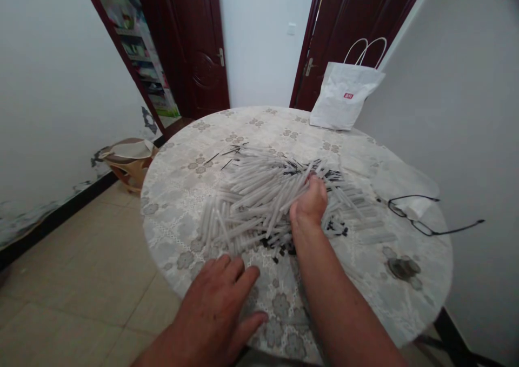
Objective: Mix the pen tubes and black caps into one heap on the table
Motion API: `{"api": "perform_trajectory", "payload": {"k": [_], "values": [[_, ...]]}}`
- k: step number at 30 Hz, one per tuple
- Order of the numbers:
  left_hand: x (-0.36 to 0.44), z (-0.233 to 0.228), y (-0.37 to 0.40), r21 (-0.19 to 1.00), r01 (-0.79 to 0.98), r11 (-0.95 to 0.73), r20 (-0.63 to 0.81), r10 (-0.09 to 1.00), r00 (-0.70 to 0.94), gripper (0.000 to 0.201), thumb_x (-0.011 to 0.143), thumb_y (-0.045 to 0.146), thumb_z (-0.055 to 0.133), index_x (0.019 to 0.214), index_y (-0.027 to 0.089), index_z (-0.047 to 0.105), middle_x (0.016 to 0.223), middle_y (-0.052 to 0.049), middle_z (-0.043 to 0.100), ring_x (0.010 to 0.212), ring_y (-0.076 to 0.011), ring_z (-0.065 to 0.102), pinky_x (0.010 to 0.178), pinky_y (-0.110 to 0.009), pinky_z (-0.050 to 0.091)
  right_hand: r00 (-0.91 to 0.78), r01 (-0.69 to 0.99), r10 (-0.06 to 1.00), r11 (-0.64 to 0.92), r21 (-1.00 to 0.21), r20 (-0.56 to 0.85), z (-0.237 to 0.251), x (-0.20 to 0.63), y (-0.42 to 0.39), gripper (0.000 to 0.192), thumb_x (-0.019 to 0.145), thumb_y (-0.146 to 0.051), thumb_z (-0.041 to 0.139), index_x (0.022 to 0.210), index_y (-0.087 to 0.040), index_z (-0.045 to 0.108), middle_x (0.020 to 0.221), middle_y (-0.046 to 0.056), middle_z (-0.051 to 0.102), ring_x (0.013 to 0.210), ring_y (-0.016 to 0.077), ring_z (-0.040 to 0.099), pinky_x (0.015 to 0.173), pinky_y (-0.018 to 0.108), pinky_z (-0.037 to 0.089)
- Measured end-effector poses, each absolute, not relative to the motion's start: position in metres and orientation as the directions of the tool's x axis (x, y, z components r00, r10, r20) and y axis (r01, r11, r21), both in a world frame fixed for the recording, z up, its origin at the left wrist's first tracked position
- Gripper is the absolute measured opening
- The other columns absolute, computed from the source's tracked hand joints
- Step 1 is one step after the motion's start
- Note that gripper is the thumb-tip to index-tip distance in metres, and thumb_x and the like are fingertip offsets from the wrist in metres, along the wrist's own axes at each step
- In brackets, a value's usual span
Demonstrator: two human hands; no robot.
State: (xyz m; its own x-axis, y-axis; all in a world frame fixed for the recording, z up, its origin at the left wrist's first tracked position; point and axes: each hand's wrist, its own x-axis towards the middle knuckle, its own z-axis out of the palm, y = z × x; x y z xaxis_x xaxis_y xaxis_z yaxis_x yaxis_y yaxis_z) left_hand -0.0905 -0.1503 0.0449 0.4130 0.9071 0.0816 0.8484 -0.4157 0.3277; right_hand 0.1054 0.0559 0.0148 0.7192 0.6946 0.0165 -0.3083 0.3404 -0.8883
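Right hand [310, 202] grip closes on tubes [259, 199] beneath it.

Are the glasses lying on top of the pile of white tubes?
No, the glasses lie on the tablecloth near the table's right edge, apart from the pile of white tubes.

tubes [259, 199]: pale translucent plastic, thin and long, many lying flat in a loose heap on the table [182, 178], mid-top, criss-crossed at mixed angles.
black bits [279, 244]: small dark pieces scattered among the tubes, thickest at the heap's near and far edges; a few thin black sticks lie just beyond the heap's far left.
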Motion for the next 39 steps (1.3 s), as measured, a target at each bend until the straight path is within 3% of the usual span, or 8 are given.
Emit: {"api": "perform_trajectory", "payload": {"k": [4, 8, 15, 22, 28, 33, 37, 39], "values": [[-0.085, -0.007, -0.170, 0.249, 0.898, -0.363, 0.000, 0.927, 0.375, 0.008, 0.094, 0.029, 0.061, 0.098, 0.026, 0.067, 0.095, -0.007, 0.071, 0.089, -0.0289, 0.066, 0.080, -0.045, 0.052, 0.699, -0.308, 0.714, 0.335, -0.890, 0.027, 0.009, 0.110, 0.052, 0.019, 0.084, -0.040, 0.058, 0.087, -0.022, 0.062, 0.086, -0.001, 0.065, 0.088, 0.0174, 0.065, 0.087, 0.030, 0.055], [-0.090, -0.024, -0.168, 0.237, 0.906, -0.351, 0.095, 0.937, 0.337, 0.010, 0.096, 0.024, 0.055, 0.096, 0.024, 0.066, 0.089, -0.006, 0.070, 0.086, -0.0275, 0.067, 0.079, -0.043, 0.052, 0.700, -0.237, 0.711, 0.322, -0.917, 0.069, 0.003, 0.118, 0.048, 0.023, 0.082, -0.038, 0.059, 0.093, -0.020, 0.067, 0.089, -0.001, 0.067, 0.089, 0.0178, 0.064, 0.088, 0.031, 0.052], [-0.097, -0.028, -0.161, 0.345, 0.877, -0.336, 0.290, 0.926, 0.241, 0.017, 0.099, 0.019, 0.050, 0.106, 0.024, 0.064, 0.093, -0.006, 0.068, 0.088, -0.0234, 0.066, 0.081, -0.037, 0.053, 0.587, 0.029, 0.777, 0.263, -0.964, 0.229, 0.002, 0.129, 0.048, 0.042, 0.081, -0.040, 0.059, 0.110, -0.015, 0.075, 0.100, 0.003, 0.075, 0.098, 0.0215, 0.065, 0.099, 0.035, 0.047], [-0.085, -0.020, -0.160, 0.273, 0.926, -0.260, 0.213, 0.955, 0.205, 0.015, 0.096, 0.024, 0.057, 0.107, 0.023, 0.069, 0.097, -0.008, 0.067, 0.092, -0.0274, 0.066, 0.083, -0.043, 0.056, 0.331, 0.354, 0.869, 0.247, -0.902, 0.368, 0.013, 0.131, 0.047, 0.036, 0.082, -0.040, 0.061, 0.101, -0.016, 0.080, 0.098, 0.007, 0.078, 0.100, 0.0274, 0.065, 0.102, 0.041, 0.046], [-0.087, -0.025, -0.160, 0.335, 0.915, -0.225, 0.207, 0.965, 0.161, 0.015, 0.095, 0.022, 0.053, 0.103, 0.024, 0.066, 0.092, -0.006, 0.068, 0.086, -0.0230, 0.067, 0.079, -0.036, 0.056, 0.104, 0.260, 0.925, 0.329, -0.908, 0.365, 0.029, 0.127, 0.053, 0.039, 0.085, -0.034, 0.061, 0.116, -0.022, 0.080, 0.121, 0.007, 0.078, 0.119, 0.0266, 0.066, 0.115, 0.048, 0.041], [-0.095, -0.018, -0.146, 0.535, 0.818, -0.210, 0.280, 0.958, 0.063, 0.013, 0.098, 0.023, 0.046, 0.103, 0.026, 0.058, 0.095, -0.004, 0.066, 0.086, -0.0206, 0.069, 0.077, -0.033, 0.056, 0.111, 0.261, 0.913, 0.354, -0.898, 0.392, 0.049, 0.160, 0.011, 0.035, 0.089, -0.033, 0.066, 0.119, -0.022, 0.079, 0.119, 0.009, 0.079, 0.113, 0.0277, 0.070, 0.114, 0.052, 0.045], [-0.095, -0.018, -0.135, 0.545, 0.812, -0.208, 0.372, 0.928, -0.012, 0.013, 0.100, 0.023, 0.044, 0.101, 0.026, 0.057, 0.095, -0.005, 0.063, 0.090, -0.0220, 0.068, 0.082, -0.035, 0.056, -0.386, 0.483, 0.782, 0.623, -0.616, 0.488, 0.037, 0.197, -0.085, 0.047, 0.090, -0.028, 0.072, 0.137, -0.032, 0.070, 0.140, 0.009, 0.070, 0.133, 0.0283, 0.063, 0.117, 0.047, 0.047], [-0.092, -0.019, -0.134, 0.508, 0.842, -0.183, 0.350, 0.937, -0.008, 0.014, 0.101, 0.023, 0.044, 0.099, 0.025, 0.058, 0.097, -0.005, 0.062, 0.088, -0.0215, 0.067, 0.080, -0.034, 0.056, -0.645, 0.498, 0.668, 0.736, -0.459, 0.370, 0.018, 0.210, -0.130, 0.061, 0.085, -0.028, 0.078, 0.144, -0.032, 0.064, 0.153, 0.009, 0.060, 0.146, 0.0313, 0.052, 0.120, 0.047, 0.046]]}}
